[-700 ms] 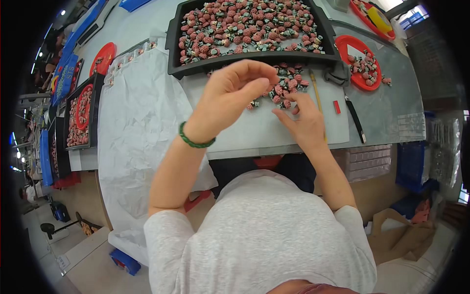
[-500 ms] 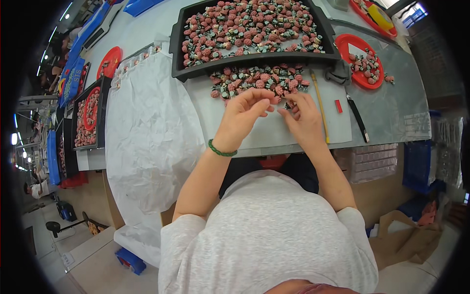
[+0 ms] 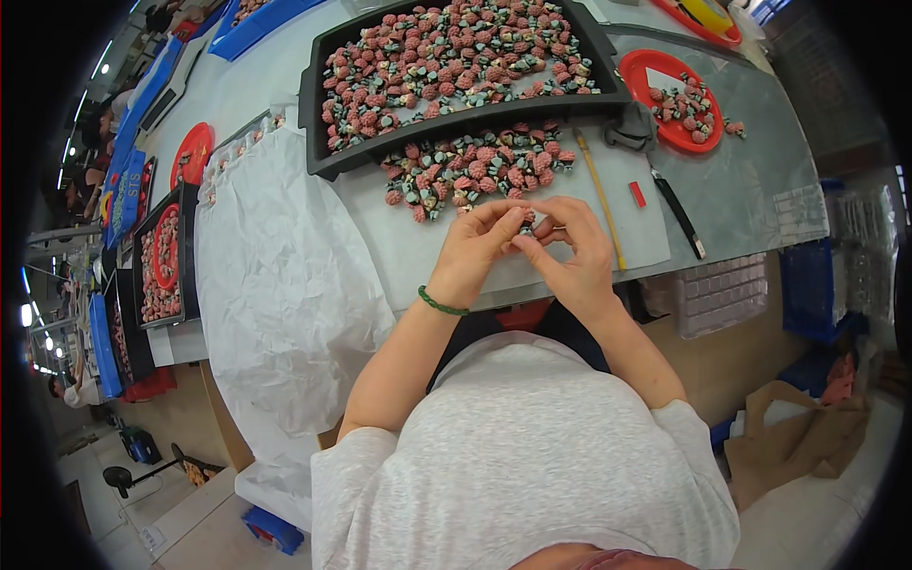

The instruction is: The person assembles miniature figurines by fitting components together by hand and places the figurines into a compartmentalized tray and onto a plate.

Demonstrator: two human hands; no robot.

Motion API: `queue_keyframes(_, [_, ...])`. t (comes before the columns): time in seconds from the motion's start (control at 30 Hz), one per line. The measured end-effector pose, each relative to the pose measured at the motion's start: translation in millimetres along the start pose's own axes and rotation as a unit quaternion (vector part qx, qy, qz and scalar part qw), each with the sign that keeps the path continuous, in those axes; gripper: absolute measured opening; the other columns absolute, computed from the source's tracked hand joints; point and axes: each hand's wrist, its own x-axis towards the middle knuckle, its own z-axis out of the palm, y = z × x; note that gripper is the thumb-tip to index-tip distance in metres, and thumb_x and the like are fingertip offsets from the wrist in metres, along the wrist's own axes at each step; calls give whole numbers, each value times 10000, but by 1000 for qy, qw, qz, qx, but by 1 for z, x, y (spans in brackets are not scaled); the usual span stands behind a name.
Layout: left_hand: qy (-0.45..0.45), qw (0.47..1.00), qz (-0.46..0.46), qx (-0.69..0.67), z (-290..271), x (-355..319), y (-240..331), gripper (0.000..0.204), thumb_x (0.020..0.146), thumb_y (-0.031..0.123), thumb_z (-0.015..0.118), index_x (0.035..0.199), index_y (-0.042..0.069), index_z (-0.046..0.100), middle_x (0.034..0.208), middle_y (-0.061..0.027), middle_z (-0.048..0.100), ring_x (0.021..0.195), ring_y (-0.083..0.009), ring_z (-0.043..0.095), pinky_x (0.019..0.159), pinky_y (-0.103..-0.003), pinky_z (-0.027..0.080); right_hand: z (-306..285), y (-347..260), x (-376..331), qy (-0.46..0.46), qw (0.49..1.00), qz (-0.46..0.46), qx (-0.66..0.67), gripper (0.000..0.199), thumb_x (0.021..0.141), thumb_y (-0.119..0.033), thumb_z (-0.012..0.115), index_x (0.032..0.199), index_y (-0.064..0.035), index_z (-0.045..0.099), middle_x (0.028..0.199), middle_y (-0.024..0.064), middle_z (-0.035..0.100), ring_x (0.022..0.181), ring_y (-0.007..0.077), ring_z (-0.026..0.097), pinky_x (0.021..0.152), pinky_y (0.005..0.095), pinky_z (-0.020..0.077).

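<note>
In front of my body, a small figurine [image 3: 527, 226] with a pink, bumpy top and dark lower part is pinched between both hands. My left hand [image 3: 473, 252], below which a green braided bracelet circles the wrist, has its thumb and forefinger on the figurine. From the other side, the fingers of my right hand [image 3: 581, 255] close around it, partly hiding it. Just beyond my hands lies a loose pile of similar figurines [image 3: 475, 171] on a white sheet. Behind the pile, a black tray [image 3: 456, 122] holds many more.
Right of the pile lie a thin yellow stick [image 3: 600, 201], a small red block [image 3: 637, 195] and a black pen-like tool [image 3: 676, 213]. A red dish [image 3: 701, 147] with figurines stands farther right. White plastic sheeting [image 3: 275, 266] drapes over the left table edge.
My hands have drawn nearer my body, away from the pile, and come together around the figurine. The view has shifted slightly.
</note>
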Motion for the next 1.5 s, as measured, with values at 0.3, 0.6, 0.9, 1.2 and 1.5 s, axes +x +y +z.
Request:
queue_keyframes(0.3, [-6, 997, 30, -75, -7, 0, -7, 213, 876, 147, 543, 1034, 5, 533, 958, -59, 593, 833, -117, 561, 747, -253, 453, 8, 5, -15, 28, 928, 245, 280, 188, 827, -36, 594, 983, 59, 554, 871, 87, 596, 736, 132, 601, 674, 237, 512])
queue_keyframes(0.6, [-48, 987, 50, -145, -4, -6, -3, 309, 851, 47, 541, 1149, -18, 496, 1141, -122, 552, 1044, -165, 534, 922, -291, 429, 4, 9, -13, 39, 998, 13, 49, 301, 784, 33, 615, 1073, 25, 531, 969, 99, 572, 888, 136, 564, 742, 237, 485])
queue_keyframes(0.9, [-38, 991, 26, -125, -1, -3, -2, 335, 853, 54, 540, 1176, -14, 484, 1099, -103, 564, 1012, -163, 539, 885, -293, 435, 2, 13, -12, 76, 996, 4, 40, 378, 774, 38, 620, 1130, 21, 496, 962, 98, 574, 871, 137, 570, 743, 246, 490])
queue_keyframes(1.2, [-26, 994, 26, -104, -2, -3, -8, 319, 863, 73, 537, 1170, -2, 498, 1040, -53, 576, 934, -126, 539, 791, -263, 439, 0, 14, -14, 53, 996, 21, 67, 349, 767, 17, 626, 1100, 18, 521, 931, 101, 576, 834, 146, 586, 713, 253, 503])
queue_keyframes(1.5, [7, 998, 52, 22, 9, -2, -19, 306, 883, 101, 518, 1163, -24, 503, 1030, -61, 586, 869, -116, 565, 764, -250, 465, -8, 14, -15, 54, 997, 17, 47, 316, 777, 16, 609, 1083, 18, 530, 923, 97, 570, 814, 153, 588, 691, 253, 499])
